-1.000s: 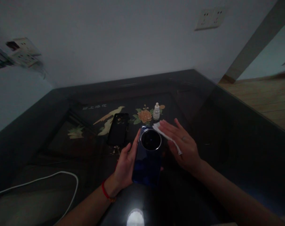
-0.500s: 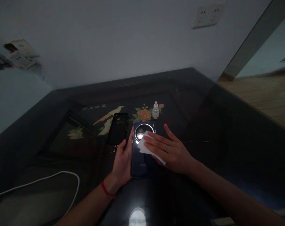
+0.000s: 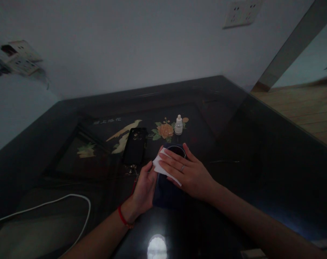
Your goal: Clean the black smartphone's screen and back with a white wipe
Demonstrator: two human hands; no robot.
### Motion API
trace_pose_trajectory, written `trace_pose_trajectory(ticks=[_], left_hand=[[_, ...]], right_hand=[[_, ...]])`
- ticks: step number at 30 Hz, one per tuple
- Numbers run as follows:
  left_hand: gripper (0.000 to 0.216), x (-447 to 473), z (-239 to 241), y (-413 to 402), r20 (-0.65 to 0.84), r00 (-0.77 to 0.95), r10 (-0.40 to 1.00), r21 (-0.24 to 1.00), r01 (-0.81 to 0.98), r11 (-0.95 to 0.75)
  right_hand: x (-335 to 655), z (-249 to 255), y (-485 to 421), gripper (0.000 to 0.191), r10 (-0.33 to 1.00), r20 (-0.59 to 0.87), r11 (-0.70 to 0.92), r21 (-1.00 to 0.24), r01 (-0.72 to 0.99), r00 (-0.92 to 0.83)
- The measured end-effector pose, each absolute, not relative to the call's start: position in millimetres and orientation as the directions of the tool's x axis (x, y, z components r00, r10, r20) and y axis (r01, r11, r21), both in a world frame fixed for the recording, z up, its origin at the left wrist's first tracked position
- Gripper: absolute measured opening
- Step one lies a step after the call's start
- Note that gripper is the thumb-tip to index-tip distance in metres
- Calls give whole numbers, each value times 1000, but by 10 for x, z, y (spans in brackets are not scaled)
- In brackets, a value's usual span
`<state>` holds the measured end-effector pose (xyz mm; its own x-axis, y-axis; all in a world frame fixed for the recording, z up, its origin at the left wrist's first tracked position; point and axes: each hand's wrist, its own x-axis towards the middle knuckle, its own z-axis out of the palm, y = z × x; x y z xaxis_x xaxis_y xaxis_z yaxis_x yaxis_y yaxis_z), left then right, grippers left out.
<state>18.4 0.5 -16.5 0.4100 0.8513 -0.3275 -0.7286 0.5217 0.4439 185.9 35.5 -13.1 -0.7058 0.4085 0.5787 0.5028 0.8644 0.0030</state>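
Observation:
A dark blue smartphone (image 3: 167, 194) lies back side up in my left hand (image 3: 145, 189), which grips it along its left edge. My right hand (image 3: 192, 172) presses a folded white tissue (image 3: 160, 166) onto the phone's back, partly covering the round camera ring. The tissue reaches over the phone's left edge near my left thumb. Just left of the hands, a black phone case (image 3: 135, 145) with a strap and charm rests on the table. Beyond the phone stands a small clear dropper bottle (image 3: 178, 126) with a white cap.
The glossy black table (image 3: 228, 122) has a painted bird and flower and meets the wall at the back. A white cable (image 3: 68, 196) curves over its left front. Wall sockets (image 3: 241, 13) are at upper right, with more sockets (image 3: 25, 55) at left.
My right hand has slid the tissue left across the phone's back. The phone has shifted slightly right and toward me and tilted, so its logo no longer shows.

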Motion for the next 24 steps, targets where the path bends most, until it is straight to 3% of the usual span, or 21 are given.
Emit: trace_pose_trajectory(ticks=[6, 14, 24], left_hand=[[55, 76, -122, 50, -280, 338, 899, 465, -771, 435], [53, 184, -132, -14, -283, 412, 866, 473, -725, 500], [57, 149, -178, 15, -312, 360, 879, 473, -743, 472]], right_hand=[[1970, -111, 367, 30, 348, 643, 891, 0, 454, -683], [1937, -113, 459, 37, 516, 653, 789, -109, 605, -555], [1914, -122, 365, 35, 355, 570, 913, -44, 405, -741]])
